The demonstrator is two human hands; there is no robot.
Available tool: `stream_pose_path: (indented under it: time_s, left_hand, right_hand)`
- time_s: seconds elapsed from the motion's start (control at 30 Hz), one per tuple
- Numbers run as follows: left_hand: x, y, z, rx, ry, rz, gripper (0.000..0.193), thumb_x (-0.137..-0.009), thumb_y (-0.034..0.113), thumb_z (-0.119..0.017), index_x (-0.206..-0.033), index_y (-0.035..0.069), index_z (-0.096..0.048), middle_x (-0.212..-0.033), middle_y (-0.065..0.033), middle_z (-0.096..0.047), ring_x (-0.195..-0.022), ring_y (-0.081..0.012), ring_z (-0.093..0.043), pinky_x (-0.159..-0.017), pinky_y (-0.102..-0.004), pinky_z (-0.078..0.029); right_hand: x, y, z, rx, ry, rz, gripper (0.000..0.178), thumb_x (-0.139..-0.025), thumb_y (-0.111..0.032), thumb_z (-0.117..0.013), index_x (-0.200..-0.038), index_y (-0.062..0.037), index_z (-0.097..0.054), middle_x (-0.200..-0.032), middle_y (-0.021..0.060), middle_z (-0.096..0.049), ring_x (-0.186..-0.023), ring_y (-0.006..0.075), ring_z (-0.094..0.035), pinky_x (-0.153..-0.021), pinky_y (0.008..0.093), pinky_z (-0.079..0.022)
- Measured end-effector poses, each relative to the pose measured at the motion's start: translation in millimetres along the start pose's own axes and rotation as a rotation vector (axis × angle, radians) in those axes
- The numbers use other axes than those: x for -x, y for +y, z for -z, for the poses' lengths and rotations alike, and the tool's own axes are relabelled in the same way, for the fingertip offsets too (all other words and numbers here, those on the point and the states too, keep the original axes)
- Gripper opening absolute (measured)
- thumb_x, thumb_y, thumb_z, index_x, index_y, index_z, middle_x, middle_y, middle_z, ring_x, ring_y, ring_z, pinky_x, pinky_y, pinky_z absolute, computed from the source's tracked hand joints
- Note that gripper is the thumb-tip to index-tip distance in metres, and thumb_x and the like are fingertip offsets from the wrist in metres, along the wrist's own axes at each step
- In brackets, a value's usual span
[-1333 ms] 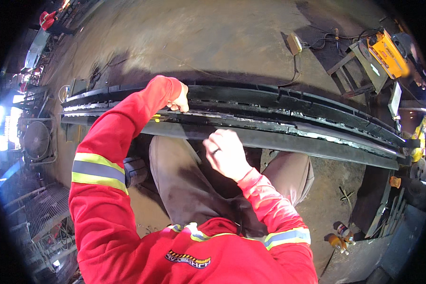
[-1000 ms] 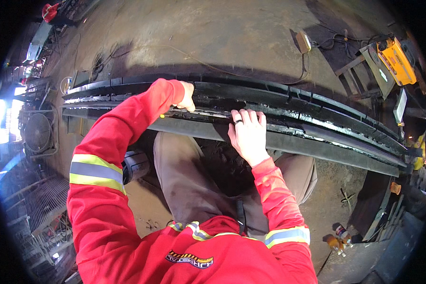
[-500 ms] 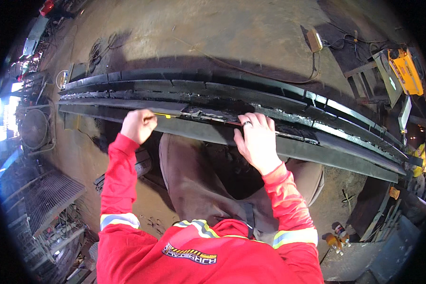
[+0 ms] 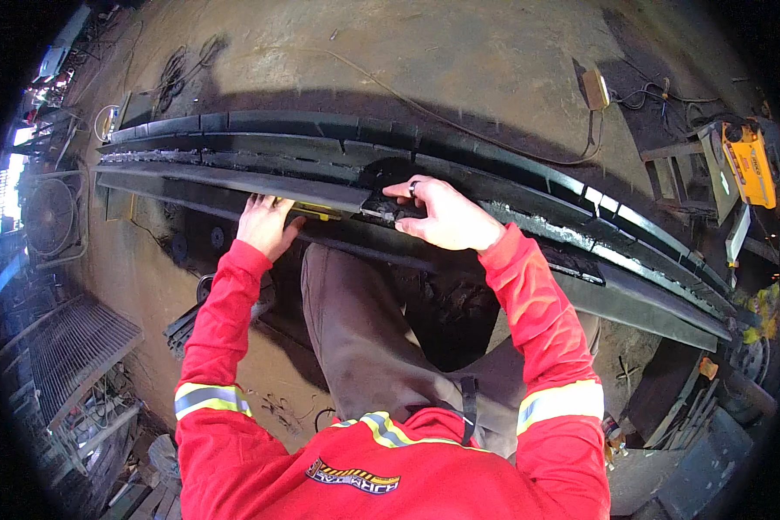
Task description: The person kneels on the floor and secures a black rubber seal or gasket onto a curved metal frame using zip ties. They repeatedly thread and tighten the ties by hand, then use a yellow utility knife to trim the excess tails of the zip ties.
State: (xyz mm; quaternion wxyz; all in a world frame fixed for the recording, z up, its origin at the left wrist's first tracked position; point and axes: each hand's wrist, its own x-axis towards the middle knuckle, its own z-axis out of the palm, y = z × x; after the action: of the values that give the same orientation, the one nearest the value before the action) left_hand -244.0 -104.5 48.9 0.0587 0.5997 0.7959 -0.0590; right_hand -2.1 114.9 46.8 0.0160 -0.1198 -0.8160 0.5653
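Note:
A long curved dark steel beam (image 4: 221,184) lies across in front of me, above my knees. My left hand (image 4: 269,227) is at its near side, fingers bent over the rim, closed at the left end of a narrow yellow strip (image 4: 316,211). What the strip belongs to is hidden. Further right, my right hand (image 4: 451,215) reaches in beside the end of a flat plate section. Its index finger is stretched out, the thumb is apart and the other fingers are curled. Dark rough metal shows between finger and thumb. A dark ring is on this hand.
Behind the beam, a cable (image 4: 399,95) trails over the brown floor to a small box (image 4: 595,90). A yellow machine (image 4: 748,165) stands at far right. On the left are a round fan (image 4: 50,215) and a ribbed metal grate (image 4: 82,351).
My right hand has moved left along the beam, its index finger now stretched out. The left hand has shifted slightly right, its fingers now over the rim. The view has turned a little.

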Motion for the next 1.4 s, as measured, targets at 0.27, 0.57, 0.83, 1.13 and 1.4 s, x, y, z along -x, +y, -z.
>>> stream_pose_path:
  time_s: [0.27, 0.57, 0.83, 1.13, 1.4]
  left_hand:
    - [26, -9, 19, 0.081, -0.045, -0.276, 0.034, -0.076, 0.011, -0.062, -0.108, 0.002, -0.056, -0.093, -0.0173, -0.063, -0.088, -0.0324, -0.060, -0.077, -0.0403, -0.047]
    - [33, 57, 113, 1.209, -0.337, 0.456, 0.053, -0.084, 0.005, -0.065, -0.133, 0.002, -0.042, -0.103, -0.0065, -0.063, -0.091, -0.0086, -0.056, -0.081, -0.0236, -0.043]
    - [-8, 87, 138, 0.620, -0.381, 0.040, 0.059, -0.070, 0.003, -0.064, -0.127, 0.001, -0.050, -0.112, -0.0217, -0.061, -0.099, -0.0382, -0.061, -0.085, -0.0369, -0.048]
    - [-20, 108, 154, 0.532, -0.541, 0.139, 0.056, -0.076, 0.006, -0.059, -0.131, 0.002, -0.048, -0.106, -0.0238, -0.063, -0.094, -0.0406, -0.061, -0.086, -0.0388, -0.047]
    - [-50, 127, 164, 0.443, -0.751, 0.195, 0.056, -0.077, 0.010, -0.056, -0.131, 0.007, -0.046, -0.076, -0.0217, -0.063, -0.070, -0.0367, -0.062, -0.068, -0.0406, -0.048]
  right_hand:
    - [16, 7, -1, 0.130, 0.138, 0.148, 0.044, -0.074, -0.015, -0.069, -0.112, 0.0042, -0.058, -0.096, 0.0154, -0.057, -0.091, 0.0302, -0.056, -0.082, 0.0369, -0.046]
    - [70, 6, 14, 0.270, 0.319, -0.031, 0.040, -0.064, -0.009, -0.075, -0.101, 0.0023, -0.064, -0.092, 0.0149, -0.058, -0.088, 0.0322, -0.057, -0.079, 0.0386, -0.048]
    - [68, 9, 16, 0.230, 0.300, -0.001, 0.035, -0.067, -0.008, -0.073, -0.100, 0.0018, -0.063, -0.091, 0.0138, -0.057, -0.088, 0.0311, -0.056, -0.080, 0.0391, -0.048]
    - [73, 17, 17, 0.163, 0.327, 0.062, 0.030, -0.069, -0.010, -0.072, -0.096, 0.0017, -0.065, -0.088, 0.0124, -0.057, -0.088, 0.0297, -0.055, -0.080, 0.0393, -0.048]
    - [76, 21, 15, 0.136, 0.361, 0.117, 0.027, -0.069, -0.010, -0.071, -0.093, 0.0010, -0.065, -0.087, 0.0121, -0.057, -0.087, 0.0300, -0.055, -0.080, 0.0401, -0.048]
